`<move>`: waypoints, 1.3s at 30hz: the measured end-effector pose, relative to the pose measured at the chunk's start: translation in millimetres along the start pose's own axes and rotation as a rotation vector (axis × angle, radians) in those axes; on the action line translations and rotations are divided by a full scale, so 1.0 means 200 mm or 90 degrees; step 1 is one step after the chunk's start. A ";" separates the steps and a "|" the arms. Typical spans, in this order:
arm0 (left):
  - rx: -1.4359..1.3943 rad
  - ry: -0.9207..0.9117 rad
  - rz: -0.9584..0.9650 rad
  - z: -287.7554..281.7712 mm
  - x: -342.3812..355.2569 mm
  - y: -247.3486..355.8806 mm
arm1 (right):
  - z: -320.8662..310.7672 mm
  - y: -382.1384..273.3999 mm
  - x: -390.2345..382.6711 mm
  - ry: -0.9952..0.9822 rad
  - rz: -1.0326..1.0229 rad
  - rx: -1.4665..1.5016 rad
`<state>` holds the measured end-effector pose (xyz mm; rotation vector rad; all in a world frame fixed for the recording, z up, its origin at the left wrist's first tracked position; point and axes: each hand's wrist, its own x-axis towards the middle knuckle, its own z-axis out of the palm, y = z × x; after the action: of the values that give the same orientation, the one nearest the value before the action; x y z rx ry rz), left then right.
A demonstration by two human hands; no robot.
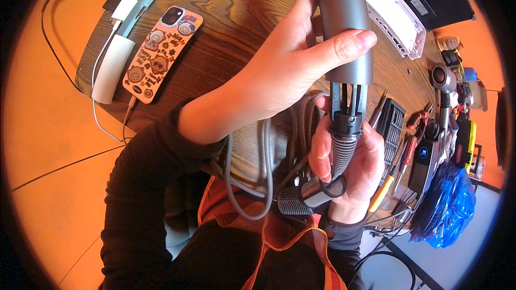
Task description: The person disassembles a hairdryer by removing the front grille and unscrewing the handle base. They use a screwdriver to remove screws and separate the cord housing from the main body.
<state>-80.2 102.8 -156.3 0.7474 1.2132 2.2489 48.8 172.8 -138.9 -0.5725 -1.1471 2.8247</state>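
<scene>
My left hand [285,59] is closed around a dark grey cylindrical tube [344,13], its thumb lying across the front. Out of the tube's lower end comes a black inner frame [352,121] with long slots and a small screw. Below the frame runs a ribbed, spring-like neck [344,156]. My right hand [365,169] curls round this neck from behind, fingers on both sides. Beneath it hang a dark curved sleeve [325,190] and a perforated mesh cylinder [293,202]. A thick grey cable [267,172] loops beside my right hand.
A phone in a patterned case [161,56] and a white cylinder [114,70] lie on the wooden table's left. At the right are a white plastic housing [395,16], a black bit case [392,121], screwdrivers [409,153] and a blue plastic bag [446,207].
</scene>
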 end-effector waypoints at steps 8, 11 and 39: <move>0.015 -0.024 0.007 -0.01 0.00 0.00 | -0.01 0.00 -0.02 0.010 -0.078 -0.184; -0.009 -0.041 0.012 -0.01 -0.01 0.00 | -0.03 -0.01 -0.02 -0.035 -0.106 -0.177; -0.660 -0.435 -0.126 -0.16 0.08 -0.06 | 0.02 0.03 -0.06 -0.105 0.018 -0.183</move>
<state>-111.7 100.5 -177.0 0.7758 -0.2153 1.8270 59.7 163.1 -135.6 -0.3753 -1.6034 2.7924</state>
